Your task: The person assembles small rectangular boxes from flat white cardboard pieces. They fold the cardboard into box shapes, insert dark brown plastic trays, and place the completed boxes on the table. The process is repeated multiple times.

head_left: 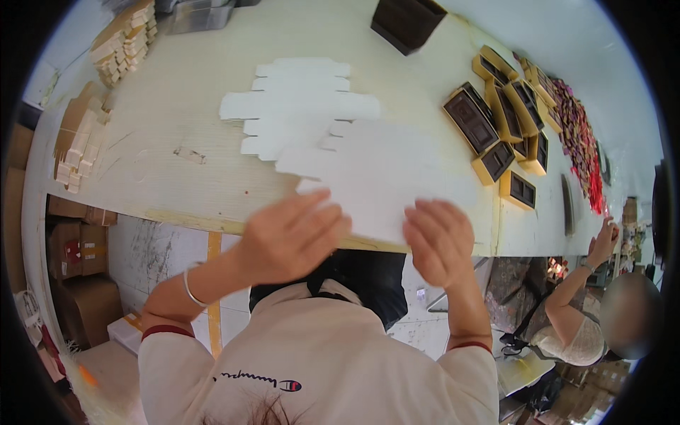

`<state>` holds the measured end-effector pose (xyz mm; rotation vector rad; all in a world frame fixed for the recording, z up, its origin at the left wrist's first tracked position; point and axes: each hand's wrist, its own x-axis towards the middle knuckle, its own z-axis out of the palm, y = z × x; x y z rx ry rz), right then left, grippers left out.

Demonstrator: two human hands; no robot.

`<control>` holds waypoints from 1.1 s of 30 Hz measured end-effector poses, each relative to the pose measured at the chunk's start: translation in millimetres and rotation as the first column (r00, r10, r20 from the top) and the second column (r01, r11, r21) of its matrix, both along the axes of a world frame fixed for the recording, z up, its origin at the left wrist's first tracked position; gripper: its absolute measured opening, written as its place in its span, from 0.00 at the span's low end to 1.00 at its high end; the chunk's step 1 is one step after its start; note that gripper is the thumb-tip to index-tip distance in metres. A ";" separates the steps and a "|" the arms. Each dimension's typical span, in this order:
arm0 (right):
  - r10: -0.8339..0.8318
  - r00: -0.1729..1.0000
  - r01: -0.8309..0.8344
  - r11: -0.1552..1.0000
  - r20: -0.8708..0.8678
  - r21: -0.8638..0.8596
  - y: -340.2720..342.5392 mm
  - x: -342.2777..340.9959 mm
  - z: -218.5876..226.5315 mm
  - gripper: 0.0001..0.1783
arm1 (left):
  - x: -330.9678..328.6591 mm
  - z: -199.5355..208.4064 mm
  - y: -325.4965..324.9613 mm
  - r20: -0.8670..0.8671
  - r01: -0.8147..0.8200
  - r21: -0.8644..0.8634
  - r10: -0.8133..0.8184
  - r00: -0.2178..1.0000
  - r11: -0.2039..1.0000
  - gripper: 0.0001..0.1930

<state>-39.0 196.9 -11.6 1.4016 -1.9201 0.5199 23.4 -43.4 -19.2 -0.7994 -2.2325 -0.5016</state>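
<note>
A flat white die-cut box blank (382, 177), smeared by motion, lies between my hands at the table's near edge. My left hand (294, 237) is closed at its near left edge, fingers curled and partly blurred. My right hand (440, 241) grips its near right side, fingers bent over the edge. Just beyond, a second white box blank (297, 103) with tabs along its sides rests flat on the table, its near right part covered by the first one.
Yellow-sided boxes with dark windowed lids (471, 117) are heaped at the right, near a pile of red and purple pieces (577, 134). A dark brown box (406, 25) stands at the back. Bundled blanks (81, 138) lie left. A co-worker's hand (604, 241) shows far right.
</note>
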 end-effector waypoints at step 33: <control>-0.304 0.717 0.193 0.951 0.627 0.241 18.2 49.2 -65.6 0.09 | -4.6 -47.7 44.8 0.602 0.156 0.015 -0.134 0.787 0.988 0.07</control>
